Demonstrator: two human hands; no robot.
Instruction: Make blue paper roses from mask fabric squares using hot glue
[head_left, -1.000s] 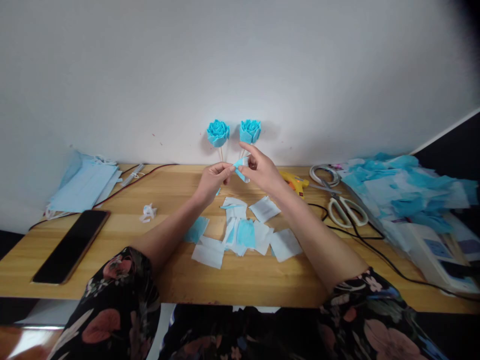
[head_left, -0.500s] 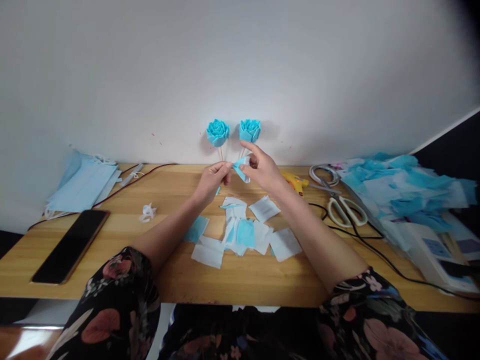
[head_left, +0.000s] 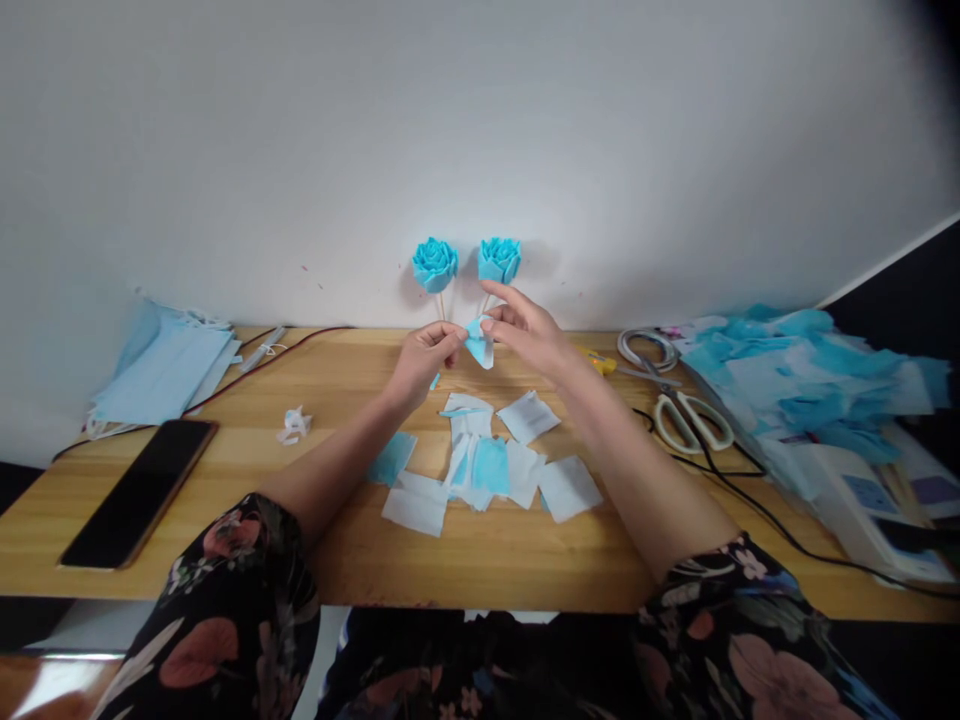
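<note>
Between my hands, above the table, is a small blue-and-white fabric piece (head_left: 478,350), folded at the top with a white corner hanging down. My left hand (head_left: 426,360) pinches its left end between thumb and fingertips. A bit of blue (head_left: 434,381) shows just below that hand; I cannot tell whether it is held. My right hand (head_left: 531,338) has its thumb and a finger closed on the piece's upper right edge, with the index finger stretched out above. Just behind stand two blue fabric roses, a left rose (head_left: 435,265) and a right rose (head_left: 499,260), on thin sticks.
Several cut fabric squares (head_left: 416,503) lie below my hands. On the left are face masks (head_left: 169,365), a phone (head_left: 139,495) and a crumpled white scrap (head_left: 294,425). To the right are a yellow glue gun (head_left: 598,362), scissors (head_left: 686,420), a cable and a blue fabric heap (head_left: 817,370).
The fabric piece has been turned and folded, its white corner now pointing down. My right hand has shifted slightly, its thumb now higher on the piece. My left hand stays nearly still.
</note>
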